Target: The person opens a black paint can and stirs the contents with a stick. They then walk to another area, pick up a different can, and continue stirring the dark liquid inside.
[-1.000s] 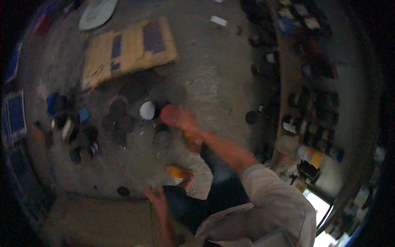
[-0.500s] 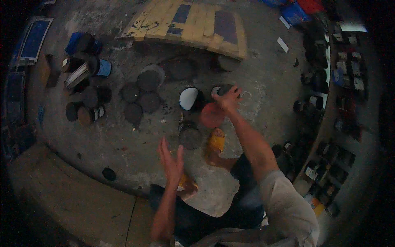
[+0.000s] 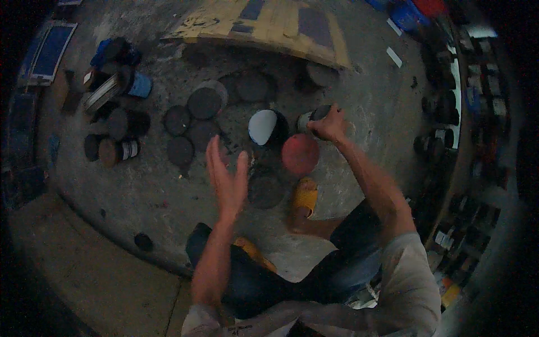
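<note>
My right hand [image 3: 330, 126] is closed around the rim of a small can with a dark lid [image 3: 321, 114], on the far side of a red round lid [image 3: 301, 155]. To the left of that can stands a black tub with a white top [image 3: 262, 127]. My left hand [image 3: 226, 182] is raised over the floor with its fingers spread and holds nothing. A dark round lid or can [image 3: 264, 191] lies just right of it, dim and partly blurred. Beyond my left hand sit several dark round cans [image 3: 204, 103].
A paint-stained yellow wooden panel [image 3: 269, 31] is at the far side. More cans and a light blue bucket [image 3: 140, 84] stand at the left. Cans line the right on shelves [image 3: 485, 140]. My feet, in yellow sandals [image 3: 305, 196], are close to the red lid.
My right hand has gone from spread fingers to a hold on the dark-lidded can's rim. My left hand has moved slightly forward and left, still open. The view has shifted a little.
</note>
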A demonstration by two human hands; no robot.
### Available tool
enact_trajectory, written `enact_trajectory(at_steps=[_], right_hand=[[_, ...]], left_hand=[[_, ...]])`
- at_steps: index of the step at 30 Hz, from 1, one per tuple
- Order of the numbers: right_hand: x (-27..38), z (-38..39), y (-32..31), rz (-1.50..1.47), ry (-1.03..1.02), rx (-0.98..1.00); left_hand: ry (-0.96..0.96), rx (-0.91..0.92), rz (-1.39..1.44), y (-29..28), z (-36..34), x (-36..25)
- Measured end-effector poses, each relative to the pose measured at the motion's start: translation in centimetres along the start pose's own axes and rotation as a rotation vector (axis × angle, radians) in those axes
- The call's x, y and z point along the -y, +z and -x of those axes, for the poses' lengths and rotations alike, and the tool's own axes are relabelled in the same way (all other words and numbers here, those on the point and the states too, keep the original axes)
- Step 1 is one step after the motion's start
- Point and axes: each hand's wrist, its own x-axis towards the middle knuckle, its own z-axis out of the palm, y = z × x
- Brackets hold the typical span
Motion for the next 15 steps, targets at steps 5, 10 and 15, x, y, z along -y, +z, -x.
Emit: enact_trajectory(at_steps=[5,10,15], right_hand=[[0.3,-0.2,-0.4,0.011,-0.006,-0.051],[0.5,1.4,0.6,0.133,-0.111,-0.305],[-0.5,4.9,-1.2,0.095,-0.893,-0.035]], left_hand=[[0.022,-0.041,0.131,1.7,-2.7,-0.5],[0.075,-0.169,0.296,2.5,-4.4,-0.6],[-0.080,-0.206,0.318,1.5,-4.9,0.2]])
